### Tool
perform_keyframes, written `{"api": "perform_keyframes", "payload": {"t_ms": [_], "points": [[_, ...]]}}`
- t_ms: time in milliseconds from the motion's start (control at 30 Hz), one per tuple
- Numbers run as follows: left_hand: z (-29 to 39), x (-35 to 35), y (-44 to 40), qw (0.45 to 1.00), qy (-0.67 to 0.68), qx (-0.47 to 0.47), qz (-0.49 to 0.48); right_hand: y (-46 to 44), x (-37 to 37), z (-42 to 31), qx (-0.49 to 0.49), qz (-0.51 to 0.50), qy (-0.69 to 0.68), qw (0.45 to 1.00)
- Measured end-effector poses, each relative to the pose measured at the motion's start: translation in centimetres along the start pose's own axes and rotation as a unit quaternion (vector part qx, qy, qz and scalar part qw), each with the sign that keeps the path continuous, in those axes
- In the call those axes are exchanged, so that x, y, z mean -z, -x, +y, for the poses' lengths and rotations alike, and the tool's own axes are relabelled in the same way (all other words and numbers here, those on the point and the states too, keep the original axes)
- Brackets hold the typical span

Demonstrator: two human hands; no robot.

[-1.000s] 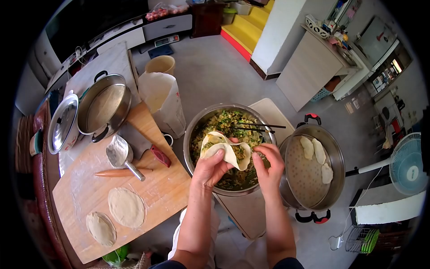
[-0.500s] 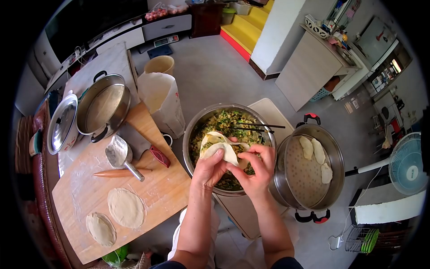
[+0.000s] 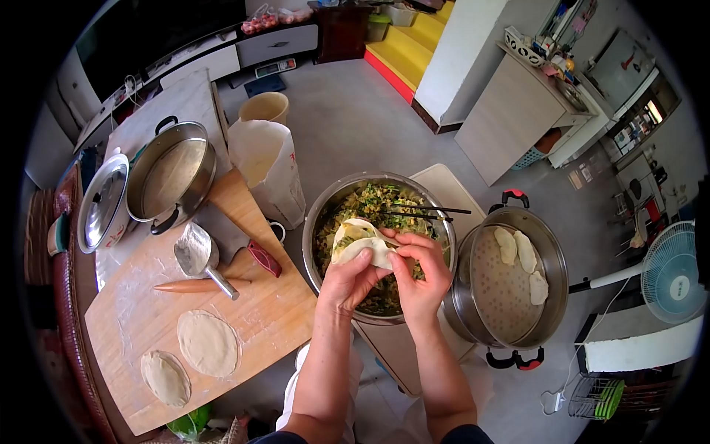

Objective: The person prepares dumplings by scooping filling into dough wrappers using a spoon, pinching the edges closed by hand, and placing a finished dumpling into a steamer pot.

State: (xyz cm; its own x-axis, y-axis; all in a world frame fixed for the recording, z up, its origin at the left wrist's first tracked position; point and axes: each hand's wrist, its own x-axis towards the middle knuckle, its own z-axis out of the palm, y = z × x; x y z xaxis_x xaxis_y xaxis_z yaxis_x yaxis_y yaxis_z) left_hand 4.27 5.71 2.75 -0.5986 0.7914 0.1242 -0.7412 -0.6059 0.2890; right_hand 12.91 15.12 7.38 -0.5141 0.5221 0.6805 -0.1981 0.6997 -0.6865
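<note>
A dough wrapper [image 3: 361,244] with green and yellow filling is folded over between my hands, above a steel bowl [image 3: 318,285] of chopped filling. My left hand [image 3: 347,279] cups it from the left, thumb on the front. The fingers of my right hand [image 3: 420,272] pinch its right edge. Black chopsticks [image 3: 436,212] lie across the bowl's right rim. On the wooden board [image 3: 274,318] are two flat dough rounds, a larger one [image 3: 208,343] and a smaller one [image 3: 166,377]. A steamer pot [image 3: 558,311] on the right holds three filled dumplings [image 3: 526,252].
Left of the bowl are a metal scoop [image 3: 197,251], a rolling pin [image 3: 200,285], a dark red object [image 3: 264,258], an oval pan [image 3: 171,174], a lid [image 3: 104,203] and a white bag [image 3: 270,174]. A fan [image 3: 673,274] stands far right.
My right hand has moved left to the wrapper and now pinches its right side. That side, open before, is folded closed against the filling.
</note>
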Motion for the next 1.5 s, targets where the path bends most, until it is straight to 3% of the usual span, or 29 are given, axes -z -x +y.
{"api": "perform_keyframes", "payload": {"t_ms": [200,400,500,1400,1500], "points": [[0.0,-0.2,0.0,1.000,-0.008,0.014,0.003,0.2,0.0,-0.8,-0.105,0.034,-0.044,0.993],[0.0,-0.4,0.0,1.000,-0.001,0.016,0.004,0.2,0.2,-0.4,-0.126,0.028,-0.083,0.988],[-0.1,-0.2,-0.1,1.000,0.005,0.017,0.002,0.5,0.0,0.1,-0.090,0.034,-0.062,0.993],[0.3,0.1,0.0,1.000,0.003,-0.004,0.015,-0.4,-0.2,-0.1,-0.104,-0.024,-0.090,0.990],[0.5,0.0,0.0,1.000,0.004,-0.011,0.018,-0.8,-0.4,-0.7,-0.060,-0.020,-0.057,0.996]]}}
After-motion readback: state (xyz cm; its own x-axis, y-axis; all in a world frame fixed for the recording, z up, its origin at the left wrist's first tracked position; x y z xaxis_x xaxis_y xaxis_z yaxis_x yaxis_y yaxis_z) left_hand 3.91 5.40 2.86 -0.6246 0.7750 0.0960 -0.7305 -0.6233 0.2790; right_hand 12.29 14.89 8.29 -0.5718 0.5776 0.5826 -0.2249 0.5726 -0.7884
